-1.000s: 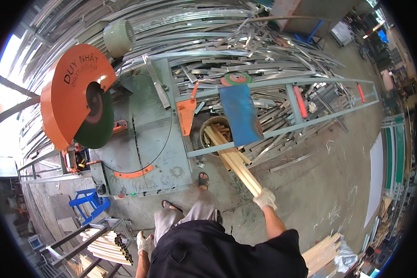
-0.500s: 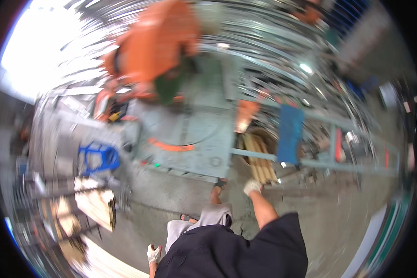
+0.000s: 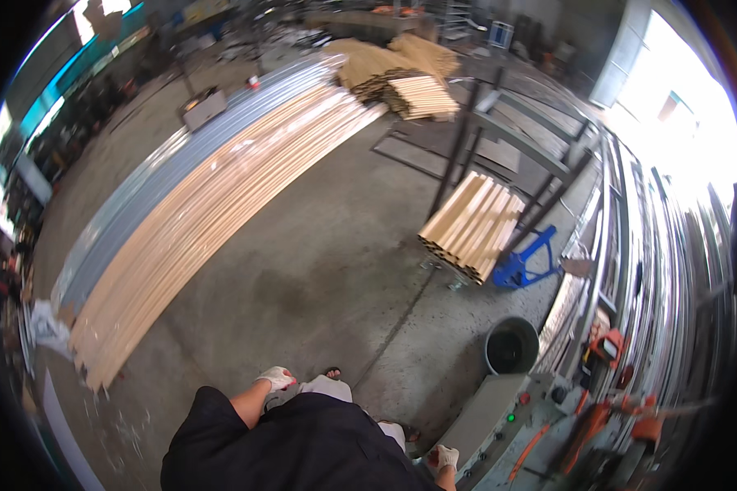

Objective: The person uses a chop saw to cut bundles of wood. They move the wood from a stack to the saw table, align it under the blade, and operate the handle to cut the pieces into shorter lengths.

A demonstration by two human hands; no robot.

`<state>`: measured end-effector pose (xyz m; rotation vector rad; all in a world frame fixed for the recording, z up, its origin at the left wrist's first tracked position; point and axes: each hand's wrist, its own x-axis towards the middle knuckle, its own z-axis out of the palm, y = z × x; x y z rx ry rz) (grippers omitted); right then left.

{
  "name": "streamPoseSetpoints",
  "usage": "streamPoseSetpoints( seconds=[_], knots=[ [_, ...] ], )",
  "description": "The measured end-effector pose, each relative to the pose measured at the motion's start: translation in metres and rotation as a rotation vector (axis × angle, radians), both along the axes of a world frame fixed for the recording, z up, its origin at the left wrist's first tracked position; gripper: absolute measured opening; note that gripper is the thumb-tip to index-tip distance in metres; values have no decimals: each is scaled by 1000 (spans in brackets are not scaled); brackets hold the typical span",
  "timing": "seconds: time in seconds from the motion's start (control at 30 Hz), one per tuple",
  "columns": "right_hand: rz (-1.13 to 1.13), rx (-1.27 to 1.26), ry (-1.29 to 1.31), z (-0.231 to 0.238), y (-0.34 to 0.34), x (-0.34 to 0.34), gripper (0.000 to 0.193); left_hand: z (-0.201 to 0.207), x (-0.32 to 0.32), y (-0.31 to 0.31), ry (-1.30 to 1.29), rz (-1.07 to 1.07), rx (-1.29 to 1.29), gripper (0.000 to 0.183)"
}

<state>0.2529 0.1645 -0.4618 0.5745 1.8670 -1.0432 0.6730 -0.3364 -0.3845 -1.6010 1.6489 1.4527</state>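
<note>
My left hand [image 3: 277,377], in a pale work glove, hangs by my left thigh with its fingers loosely bent and apart. Nothing shows in it. My right hand [image 3: 445,457], gloved the same way, is low beside the front panel [image 3: 487,421] of a grey-green machine. Its fingers are small in view but look apart, with no object between them; whether they touch the panel I cannot tell. A dark round bucket [image 3: 512,345] stands just past the panel's far end. Beyond it, a bundle of short wood-coloured hollow profiles [image 3: 473,225] rests on a dark metal rack [image 3: 520,143].
Long wood-coloured profiles [image 3: 221,196] and grey wrapped ones [image 3: 168,184] lie on the floor at left. A blue plastic stool [image 3: 528,260] stands against the rack. Metal lengths [image 3: 639,245] fill the right side. More short profiles [image 3: 422,96] are piled at the back.
My view has swung left, from the machine to the rack and floor stacks. My right hand has left the short profiles beside the machine and is now low by its front panel.
</note>
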Motion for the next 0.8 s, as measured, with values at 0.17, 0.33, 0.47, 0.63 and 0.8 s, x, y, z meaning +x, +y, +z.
streamPoseSetpoints(
  seconds=[0.17,0.33,0.47,0.63,0.8],
  knots=[
    [332,142,131,29,-100,-22,14,-17,94,-27,-148,448,69,24],
    [932,262,125,66,-278,-5,15,-17,96,-69,-242,711,264,24],
    [1082,194,71,39,-415,-34,15,-9,29,-131,-116,751,285,28],
    [1116,96,-23,13,-574,-130,15,11,-50,-248,45,463,107,37],
    [980,-146,-27,3,-810,-273,18,44,-126,-400,126,731,96,36]
  ],
)
